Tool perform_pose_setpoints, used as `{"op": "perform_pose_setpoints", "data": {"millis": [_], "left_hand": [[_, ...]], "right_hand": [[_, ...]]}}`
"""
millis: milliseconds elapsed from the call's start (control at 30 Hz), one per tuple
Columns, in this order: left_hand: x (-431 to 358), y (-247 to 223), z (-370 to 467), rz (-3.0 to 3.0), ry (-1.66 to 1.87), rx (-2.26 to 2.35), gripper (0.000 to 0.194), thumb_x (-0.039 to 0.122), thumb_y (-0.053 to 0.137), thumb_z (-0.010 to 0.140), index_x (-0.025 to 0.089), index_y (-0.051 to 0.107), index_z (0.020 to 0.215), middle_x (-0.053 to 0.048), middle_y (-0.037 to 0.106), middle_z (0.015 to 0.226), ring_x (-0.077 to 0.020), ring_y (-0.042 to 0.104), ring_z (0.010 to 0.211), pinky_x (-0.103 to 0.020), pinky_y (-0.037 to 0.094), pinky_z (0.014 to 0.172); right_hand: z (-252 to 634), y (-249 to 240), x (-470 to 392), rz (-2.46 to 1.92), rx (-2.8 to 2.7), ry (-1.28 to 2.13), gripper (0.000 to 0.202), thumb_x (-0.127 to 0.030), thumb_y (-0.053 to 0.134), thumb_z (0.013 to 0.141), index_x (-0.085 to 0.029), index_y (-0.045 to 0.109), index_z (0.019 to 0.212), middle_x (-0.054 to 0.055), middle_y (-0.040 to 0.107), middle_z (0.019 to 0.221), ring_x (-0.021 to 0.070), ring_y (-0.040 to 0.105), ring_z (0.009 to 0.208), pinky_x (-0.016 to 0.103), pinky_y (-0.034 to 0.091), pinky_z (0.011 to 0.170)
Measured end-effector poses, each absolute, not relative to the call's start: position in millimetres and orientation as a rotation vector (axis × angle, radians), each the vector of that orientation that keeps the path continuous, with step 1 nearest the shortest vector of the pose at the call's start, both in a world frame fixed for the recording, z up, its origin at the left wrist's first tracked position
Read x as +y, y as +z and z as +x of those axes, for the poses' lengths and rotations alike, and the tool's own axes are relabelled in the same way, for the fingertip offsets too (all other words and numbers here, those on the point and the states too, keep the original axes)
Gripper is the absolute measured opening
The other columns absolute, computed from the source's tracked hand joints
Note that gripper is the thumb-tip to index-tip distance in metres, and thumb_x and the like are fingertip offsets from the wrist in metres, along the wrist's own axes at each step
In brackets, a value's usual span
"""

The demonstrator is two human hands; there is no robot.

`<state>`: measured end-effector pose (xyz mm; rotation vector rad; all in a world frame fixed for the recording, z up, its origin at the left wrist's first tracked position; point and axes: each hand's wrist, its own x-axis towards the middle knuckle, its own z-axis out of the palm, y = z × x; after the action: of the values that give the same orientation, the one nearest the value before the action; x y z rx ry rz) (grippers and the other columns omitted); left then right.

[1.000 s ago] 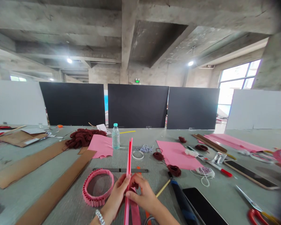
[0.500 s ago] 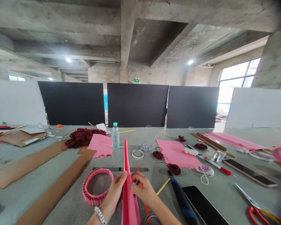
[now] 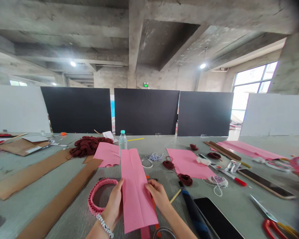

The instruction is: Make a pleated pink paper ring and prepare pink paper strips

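Observation:
A pink sheet (image 3: 137,194) with a lengthwise crease is held upright between both hands, its face toward me. My left hand (image 3: 115,200) pinches its left edge, thumb in front, fingers hidden behind. On the opposite edge, my right hand (image 3: 159,196) grips it between thumb and fingers. Left of the sheet lies a ruffled pink ring (image 3: 92,197), partly covered by my left hand and wrist. A ruler and an orange strip are mostly hidden behind the sheet.
Brown cardboard strips (image 3: 62,196) and dark red yarn (image 3: 87,146) lie left. A bottle (image 3: 123,141) stands behind the sheet. To the right are another pink sheet (image 3: 189,162), a black phone (image 3: 216,217), scissors (image 3: 270,219) and a red-capped marker (image 3: 240,181).
The pink sheet was folded and seen edge-on; it is now opened out, with its broad face showing. My hands have moved apart to its two sides.

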<state>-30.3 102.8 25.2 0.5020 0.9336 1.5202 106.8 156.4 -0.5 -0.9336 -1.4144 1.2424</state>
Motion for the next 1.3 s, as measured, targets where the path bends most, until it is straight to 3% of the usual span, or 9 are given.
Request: {"op": "perform_pose_setpoints", "data": {"millis": [200, 433, 700, 767, 833, 933, 1067, 1200, 1300], "left_hand": [[104, 23, -32, 0.614, 1.397, 0.729, 0.028, 0.035, 0.056, 0.070, 0.012, 0.061, 0.086, -0.005, 0.068, 0.070, -0.0197, 0.062, 0.068, -0.029, 0.046, 0.065], [106, 14, -33, 0.916, 1.399, 0.872, 0.015, 0.026, 0.055, 0.069, 0.017, 0.057, 0.081, -0.004, 0.067, 0.080, -0.0180, 0.061, 0.074, -0.028, 0.045, 0.066], [118, 0, -42, 1.232, 1.440, 1.166, 0.024, 0.025, 0.060, 0.063, 0.015, 0.055, 0.084, -0.001, 0.061, 0.067, -0.0170, 0.056, 0.066, -0.028, 0.041, 0.063], [119, -5, -44, 1.344, 1.469, 1.282, 0.040, 0.022, 0.059, 0.062, 0.015, 0.049, 0.101, 0.004, 0.055, 0.058, -0.0156, 0.053, 0.058, -0.027, 0.038, 0.059], [121, -10, -44, 1.521, 1.457, 1.456, 0.056, 0.021, 0.053, 0.066, 0.014, 0.034, 0.118, 0.006, 0.048, 0.055, -0.0146, 0.048, 0.052, -0.027, 0.037, 0.056], [122, -17, -44, 1.769, 1.349, 1.662, 0.060, 0.018, 0.041, 0.072, 0.012, 0.017, 0.127, 0.004, 0.049, 0.059, -0.0151, 0.050, 0.054, -0.028, 0.038, 0.058], [120, -17, -45, 1.826, 1.186, 1.677, 0.060, 0.013, 0.038, 0.073, 0.009, 0.013, 0.128, 0.001, 0.054, 0.060, -0.0153, 0.052, 0.055, -0.026, 0.039, 0.058], [116, -12, -48, 1.864, 0.948, 1.805, 0.060, 0.009, 0.039, 0.071, 0.010, 0.019, 0.127, -0.003, 0.060, 0.067, -0.0158, 0.056, 0.063, -0.024, 0.039, 0.060], [110, -6, -48, 1.984, 0.735, 2.029, 0.054, 0.010, 0.035, 0.075, 0.010, 0.023, 0.128, -0.010, 0.064, 0.079, -0.0191, 0.059, 0.074, -0.026, 0.039, 0.062]], "right_hand": [[109, 1, 157, -0.921, -1.336, 1.181, 0.021, -0.036, 0.052, 0.064, -0.017, 0.049, 0.057, -0.006, 0.040, 0.048, 0.0087, 0.034, 0.045, 0.021, 0.027, 0.045], [114, 0, 160, -0.915, -1.276, 1.062, 0.024, -0.041, 0.048, 0.068, -0.018, 0.046, 0.063, -0.005, 0.041, 0.055, 0.0104, 0.039, 0.050, 0.021, 0.033, 0.047], [117, -12, 172, -1.013, -1.453, 0.928, 0.019, -0.035, 0.040, 0.071, -0.017, 0.048, 0.073, -0.001, 0.049, 0.061, 0.0142, 0.048, 0.057, 0.024, 0.039, 0.054], [117, -21, 178, -1.069, -1.551, 0.896, 0.027, -0.028, 0.044, 0.067, -0.014, 0.049, 0.089, 0.000, 0.053, 0.063, 0.0160, 0.051, 0.060, 0.026, 0.040, 0.057], [119, -29, 183, -1.131, -1.642, 0.859, 0.048, -0.022, 0.047, 0.063, -0.010, 0.042, 0.109, 0.001, 0.056, 0.066, 0.0176, 0.053, 0.063, 0.027, 0.041, 0.060], [124, -28, 181, -1.203, -1.749, 0.809, 0.062, -0.018, 0.047, 0.062, -0.008, 0.032, 0.121, 0.005, 0.060, 0.075, 0.0196, 0.057, 0.072, 0.030, 0.041, 0.068], [140, 6, 153, -1.348, -2.026, 0.579, 0.050, -0.020, 0.049, 0.063, -0.012, 0.047, 0.113, 0.015, 0.055, 0.104, 0.0277, 0.055, 0.090, 0.037, 0.038, 0.076], [155, 43, 112, -1.303, -2.405, 0.459, 0.037, -0.016, 0.044, 0.068, -0.021, 0.055, 0.104, 0.007, 0.059, 0.103, 0.0213, 0.054, 0.094, 0.028, 0.039, 0.078], [163, 33, 90, -1.214, -2.554, 0.443, 0.037, -0.018, 0.050, 0.067, -0.024, 0.056, 0.103, 0.004, 0.059, 0.105, 0.0201, 0.053, 0.097, 0.025, 0.039, 0.080]]}}
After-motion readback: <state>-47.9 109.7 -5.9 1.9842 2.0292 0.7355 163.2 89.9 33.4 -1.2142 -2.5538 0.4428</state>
